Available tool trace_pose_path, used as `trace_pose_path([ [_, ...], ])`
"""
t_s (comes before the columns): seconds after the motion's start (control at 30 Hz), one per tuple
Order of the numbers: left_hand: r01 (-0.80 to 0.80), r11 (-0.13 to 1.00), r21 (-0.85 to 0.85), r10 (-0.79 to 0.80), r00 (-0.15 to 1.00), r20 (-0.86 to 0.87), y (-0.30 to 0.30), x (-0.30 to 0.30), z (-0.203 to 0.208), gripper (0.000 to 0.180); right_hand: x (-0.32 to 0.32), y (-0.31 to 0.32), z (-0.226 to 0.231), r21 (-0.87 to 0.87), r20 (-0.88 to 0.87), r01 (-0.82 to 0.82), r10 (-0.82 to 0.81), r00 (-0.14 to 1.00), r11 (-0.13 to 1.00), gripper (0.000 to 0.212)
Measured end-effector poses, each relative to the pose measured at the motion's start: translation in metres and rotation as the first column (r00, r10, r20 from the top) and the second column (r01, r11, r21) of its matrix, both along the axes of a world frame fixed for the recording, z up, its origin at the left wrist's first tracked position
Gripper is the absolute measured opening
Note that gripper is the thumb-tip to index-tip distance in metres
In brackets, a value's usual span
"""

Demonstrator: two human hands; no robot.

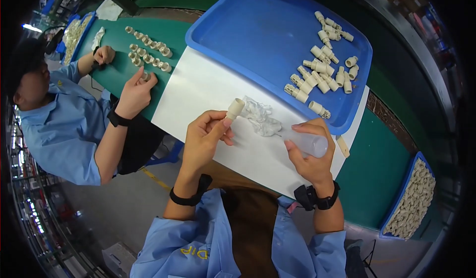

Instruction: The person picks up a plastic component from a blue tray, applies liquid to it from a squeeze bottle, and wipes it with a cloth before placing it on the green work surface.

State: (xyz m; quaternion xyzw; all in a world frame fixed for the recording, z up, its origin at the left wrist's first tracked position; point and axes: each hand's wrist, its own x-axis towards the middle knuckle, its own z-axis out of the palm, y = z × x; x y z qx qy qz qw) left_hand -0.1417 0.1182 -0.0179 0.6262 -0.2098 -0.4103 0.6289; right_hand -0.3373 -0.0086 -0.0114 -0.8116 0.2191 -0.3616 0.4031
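My left hand [202, 137] pinches a cream plastic fitting [235, 109], a stepped tube tilted with its wide end up. My right hand [313, 161] is wrapped round a translucent squeeze bottle [311, 143] lying nearly level. Its thin tip points left toward the crumpled white tissue [263, 118] and stands apart from the fitting. That tissue lies on a white sheet [238, 166] between my hands. Beyond it, several like fittings [320, 67] lie in the right part of a large blue tray [238, 18].
A small wooden piece [342, 147] lies right of the bottle. On the far right, a blue bin [410, 171] holds a heap of cream parts. To the left a co-worker's hand [136, 94] works beside rows of upright fittings [148, 42] on the green table [114, 35].
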Motion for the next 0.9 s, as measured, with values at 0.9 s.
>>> trace_pose_path([
  [0.9,0.108,0.961,-0.256,0.213,0.307,0.928,-0.019,-0.047,-0.01,0.025,-0.011,0.012,0.015,-0.15,0.375,0.016,0.042,0.926,0.988,0.035],
])
